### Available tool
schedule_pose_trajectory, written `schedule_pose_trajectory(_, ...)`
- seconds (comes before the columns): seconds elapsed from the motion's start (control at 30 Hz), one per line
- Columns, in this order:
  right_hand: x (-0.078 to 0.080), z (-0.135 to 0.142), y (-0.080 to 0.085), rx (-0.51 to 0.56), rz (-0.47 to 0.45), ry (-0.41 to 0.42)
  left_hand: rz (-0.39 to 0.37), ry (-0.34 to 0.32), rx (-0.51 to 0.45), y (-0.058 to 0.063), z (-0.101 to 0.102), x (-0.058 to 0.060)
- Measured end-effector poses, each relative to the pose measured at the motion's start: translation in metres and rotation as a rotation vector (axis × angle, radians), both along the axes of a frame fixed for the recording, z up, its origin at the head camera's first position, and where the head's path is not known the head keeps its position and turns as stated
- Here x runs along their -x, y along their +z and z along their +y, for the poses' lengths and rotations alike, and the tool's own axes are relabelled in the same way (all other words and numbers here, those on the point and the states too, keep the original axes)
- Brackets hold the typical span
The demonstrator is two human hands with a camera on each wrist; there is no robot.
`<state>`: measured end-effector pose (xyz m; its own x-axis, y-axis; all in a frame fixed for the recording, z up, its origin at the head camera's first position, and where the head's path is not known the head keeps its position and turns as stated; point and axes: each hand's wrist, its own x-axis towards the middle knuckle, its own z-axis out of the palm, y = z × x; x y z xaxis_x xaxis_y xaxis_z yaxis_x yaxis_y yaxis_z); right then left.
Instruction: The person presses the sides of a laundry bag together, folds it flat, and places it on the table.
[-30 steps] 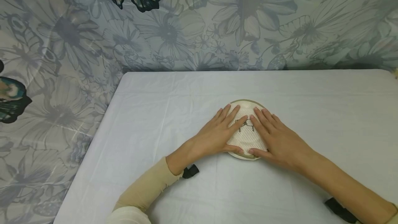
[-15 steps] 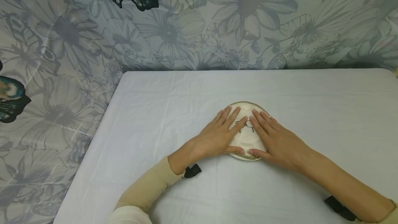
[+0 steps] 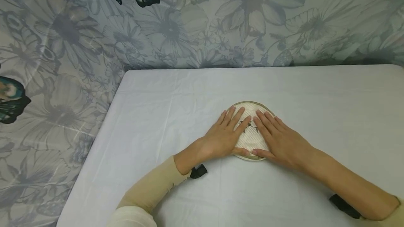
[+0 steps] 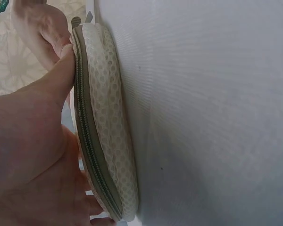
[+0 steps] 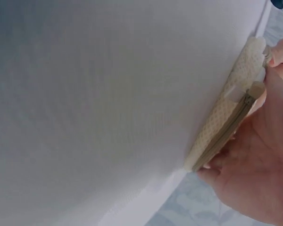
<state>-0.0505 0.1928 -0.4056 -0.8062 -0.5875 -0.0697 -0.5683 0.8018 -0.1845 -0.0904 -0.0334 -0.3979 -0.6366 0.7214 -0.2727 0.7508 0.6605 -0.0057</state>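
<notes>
A round, cream mesh laundry bag (image 3: 252, 139) with an olive-tan rim and a small dark line drawing lies on the white-covered table. My left hand (image 3: 224, 134) rests on its left side, fingers straight and spread, thumb at the near rim. On the right side lies my right hand (image 3: 282, 141), its fingers also extended and its thumb close to the left one. The left wrist view shows the bag's zipper (image 4: 87, 122) along the rim above a soft mesh side. In the right wrist view, a zipper end (image 5: 250, 94) sticks out beside the palm. The palms hide the bag's flanks.
White cloth covers the table (image 3: 176, 104), whose far edge meets a grey floral curtain (image 3: 189, 27) with printed butterflies. Black straps (image 3: 199, 171) sit at both wrists, near the tan sleeves (image 3: 154, 185).
Both hands stay on the bag with little movement. The left forearm has edged slightly right. The head view has tipped down a little.
</notes>
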Motion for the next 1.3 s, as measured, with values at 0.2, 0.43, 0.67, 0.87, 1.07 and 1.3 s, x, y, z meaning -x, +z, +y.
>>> schedule_pose_trajectory(0.2, -0.001, -0.001, 0.001, -0.019, -0.028, -0.013, -0.004, 0.005, 0.025, -0.001, 0.002, 0.0)
schedule_pose_trajectory(0.43, -0.002, -0.004, 0.003, -0.043, -0.02, -0.021, -0.008, 0.001, 0.032, 0.0, 0.0, 0.0)
schedule_pose_trajectory(0.67, -0.002, -0.007, 0.003, -0.014, 0.018, -0.013, -0.016, 0.003, -0.016, 0.0, -0.006, -0.001)
schedule_pose_trajectory(0.87, -0.001, -0.005, 0.005, -0.012, 0.048, -0.007, -0.016, 0.008, -0.053, 0.001, -0.007, -0.001)
schedule_pose_trajectory(1.07, -0.002, -0.002, 0.005, 0.024, 0.058, -0.013, -0.036, -0.002, -0.127, 0.002, -0.009, 0.0)
schedule_pose_trajectory(1.3, -0.003, 0.002, 0.005, 0.073, 0.093, -0.011, -0.025, -0.02, -0.189, 0.004, -0.012, 0.001)
